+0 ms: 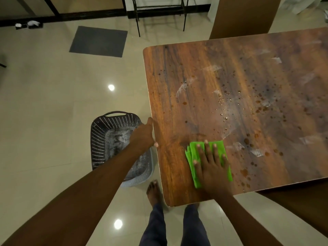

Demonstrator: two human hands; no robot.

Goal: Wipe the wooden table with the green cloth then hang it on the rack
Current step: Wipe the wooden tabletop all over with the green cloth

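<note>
The wooden table [204,89] fills the right side, its top speckled with water drops, brown spots and pale smears. A folded green cloth [192,157] lies flat near the table's front left corner. My right hand [211,167] presses down on the cloth with fingers spread. My left hand [143,135] rests against the table's left edge, fingers bent around the rim. A black metal rack [159,13] stands on the floor at the back, beyond the table.
A dark perforated plastic basket [106,137] sits on the tiled floor just left of the table, beside my bare left foot [153,192]. A grey mat [98,41] lies farther back. Brown chair backs stand at the table's far side [243,16] and near right.
</note>
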